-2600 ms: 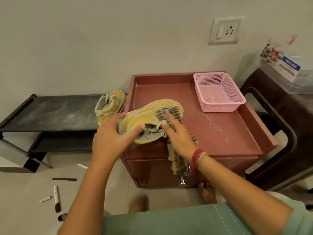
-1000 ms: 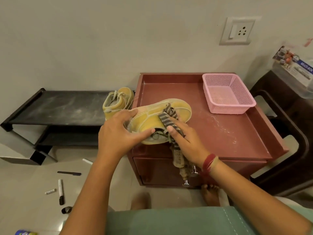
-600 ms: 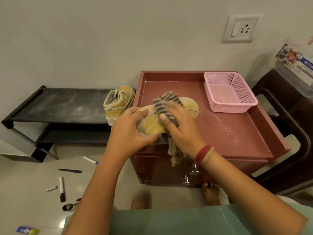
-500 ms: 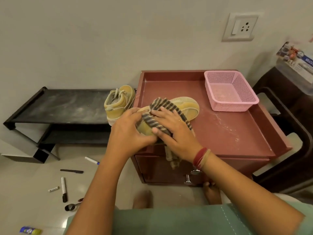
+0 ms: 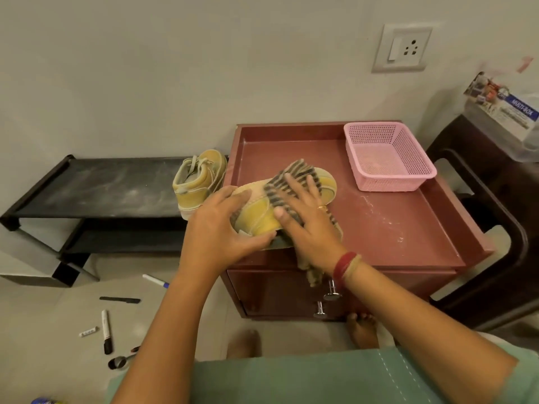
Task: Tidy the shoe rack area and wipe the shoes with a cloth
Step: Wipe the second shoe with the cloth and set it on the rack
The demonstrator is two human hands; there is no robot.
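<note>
A yellow shoe (image 5: 256, 217) lies on its side at the front left of the red cabinet top (image 5: 388, 228). My left hand (image 5: 224, 228) grips its heel end. My right hand (image 5: 306, 217) presses a striped cloth (image 5: 285, 185) flat on the shoe with straight fingers; the cloth's tail hangs over the cabinet's front edge. The second yellow shoe (image 5: 201, 182) stands upright on the right end of the black shoe rack (image 5: 96, 185).
A pink basket (image 5: 388, 158) sits at the cabinet's back right. A dark chair (image 5: 495, 228) stands to the right. Markers (image 5: 106, 330), a pen (image 5: 156, 280) and a small spoon (image 5: 119, 361) lie on the floor at the left. My bare feet show below the cabinet.
My right hand has slid the cloth along the shoe from its heel side toward the toe. My left hand keeps its hold on the shoe.
</note>
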